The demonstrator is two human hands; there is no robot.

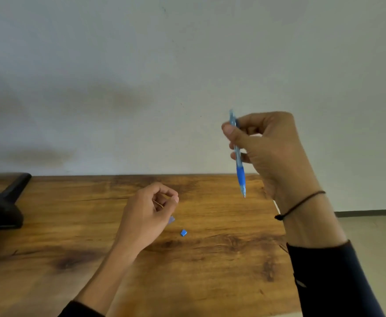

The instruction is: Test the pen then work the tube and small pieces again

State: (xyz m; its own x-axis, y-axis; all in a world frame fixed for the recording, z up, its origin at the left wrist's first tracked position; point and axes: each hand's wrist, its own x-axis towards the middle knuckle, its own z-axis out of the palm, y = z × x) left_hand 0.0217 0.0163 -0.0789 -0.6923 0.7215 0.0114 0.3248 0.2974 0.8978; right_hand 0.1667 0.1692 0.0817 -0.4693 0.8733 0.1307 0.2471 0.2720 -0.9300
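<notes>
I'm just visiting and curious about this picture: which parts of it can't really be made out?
All from the head view:
- What the left hand pinches: something thin between curled fingers, too small to identify.
- The pale bluish piece beside that hand: blurred, partly hidden by the hand.
- The middle of the blue pen: covered by the right hand gripping it.
- The dark object on the wooden table: cut off by the left edge.

A wooden table (pixel 210 259) bears a small blue piece (pixel 183 232) (and a black object (pixel 0 209), far left).

A wooden table (pixel 210 271) stands against a plain pale wall (pixel 141 65).
</notes>
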